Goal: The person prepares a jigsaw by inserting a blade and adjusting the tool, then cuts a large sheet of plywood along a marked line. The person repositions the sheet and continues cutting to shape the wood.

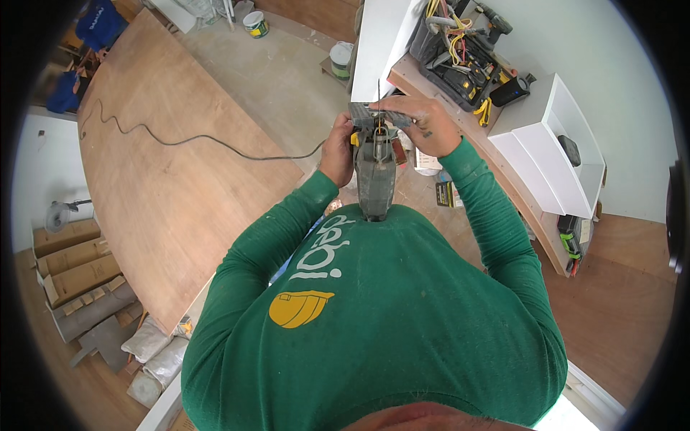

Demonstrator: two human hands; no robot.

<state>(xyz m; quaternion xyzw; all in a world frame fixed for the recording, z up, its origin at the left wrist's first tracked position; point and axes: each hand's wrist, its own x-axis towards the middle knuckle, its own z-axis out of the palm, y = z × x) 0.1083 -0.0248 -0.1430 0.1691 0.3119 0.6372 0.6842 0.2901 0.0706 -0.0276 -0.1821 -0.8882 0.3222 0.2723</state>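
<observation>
A dusty grey jigsaw [376,176] is held upended in front of my chest, its rear end against my green shirt. Its flat base plate [360,113] faces away from me, and a thin blade [379,89] sticks out past it. My left hand [338,152] is closed around the left side of the tool near the plate. Across the right part of the plate, my right hand [429,127] has its fingers bent over close to the blade; the fingertips are partly hidden. A black cord [208,138] lies over the wooden sheet and runs toward my left hand.
A large wooden sheet [165,194] spans the left. To the right, a bench [431,90] bears an open tool case [460,68], a black cylinder [510,91] and a white open box [557,136]. Buckets [341,60] stand beyond. Another person [100,25] is at the far left; cartons [79,258] lie below.
</observation>
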